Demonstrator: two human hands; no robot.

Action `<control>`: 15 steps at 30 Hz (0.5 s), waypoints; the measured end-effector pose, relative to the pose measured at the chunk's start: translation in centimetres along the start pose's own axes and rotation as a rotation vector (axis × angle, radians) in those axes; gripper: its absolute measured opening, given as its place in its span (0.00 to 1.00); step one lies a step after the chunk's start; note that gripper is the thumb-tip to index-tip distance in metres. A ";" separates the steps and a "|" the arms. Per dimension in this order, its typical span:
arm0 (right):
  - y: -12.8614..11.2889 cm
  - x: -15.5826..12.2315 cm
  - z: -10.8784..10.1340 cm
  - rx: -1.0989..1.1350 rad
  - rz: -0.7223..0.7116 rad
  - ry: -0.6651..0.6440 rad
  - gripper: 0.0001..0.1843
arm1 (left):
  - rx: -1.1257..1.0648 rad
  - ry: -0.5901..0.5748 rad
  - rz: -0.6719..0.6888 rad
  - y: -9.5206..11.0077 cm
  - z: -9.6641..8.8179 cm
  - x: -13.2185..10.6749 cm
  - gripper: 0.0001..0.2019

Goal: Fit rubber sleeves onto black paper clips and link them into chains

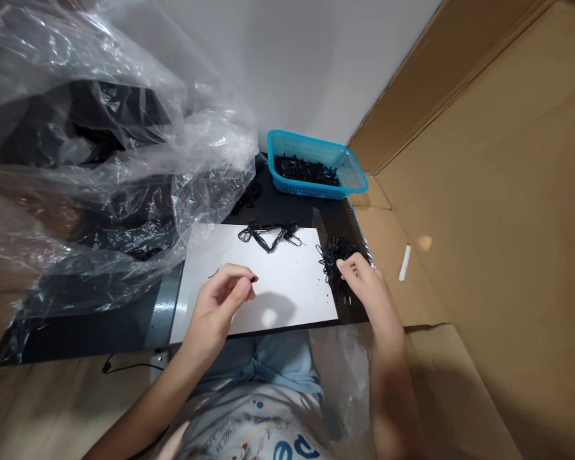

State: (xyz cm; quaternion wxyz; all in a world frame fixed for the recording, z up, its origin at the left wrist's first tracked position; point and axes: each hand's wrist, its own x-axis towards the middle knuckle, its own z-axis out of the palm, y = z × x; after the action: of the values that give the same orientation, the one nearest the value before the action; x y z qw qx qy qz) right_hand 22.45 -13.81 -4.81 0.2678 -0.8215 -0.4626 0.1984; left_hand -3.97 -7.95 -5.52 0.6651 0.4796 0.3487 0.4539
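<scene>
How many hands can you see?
2: the left hand over the white sheet, pinching a black bit, and the right hand at the black pile.

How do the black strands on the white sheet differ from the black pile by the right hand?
The strands are spread out in open loops; the pile is a denser tangle. The strands lie along the far edge of the sheet; the pile is mostly on the table to its right. The right hand overlaps the pile in view, not the strands. Both are black and loopy.
</scene>
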 end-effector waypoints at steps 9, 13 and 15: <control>2.2 -0.3 -0.7 -0.414 0.217 -0.108 0.12 | 0.239 -0.167 0.111 0.7 0.9 -1.2 0.08; 2.5 -0.1 -0.3 -0.330 0.227 -0.125 0.09 | 0.223 -0.193 0.098 1.0 1.2 -1.5 0.08; 2.8 0.0 -0.3 -0.288 0.229 -0.124 0.10 | 0.242 -0.198 0.106 1.1 1.2 -1.6 0.08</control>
State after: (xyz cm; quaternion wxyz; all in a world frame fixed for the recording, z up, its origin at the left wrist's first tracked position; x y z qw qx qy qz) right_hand 24.44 -15.08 -6.30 0.0943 -0.8848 -0.4054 0.2096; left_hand -3.76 -9.72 -4.07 0.6086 0.6163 0.3078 0.3937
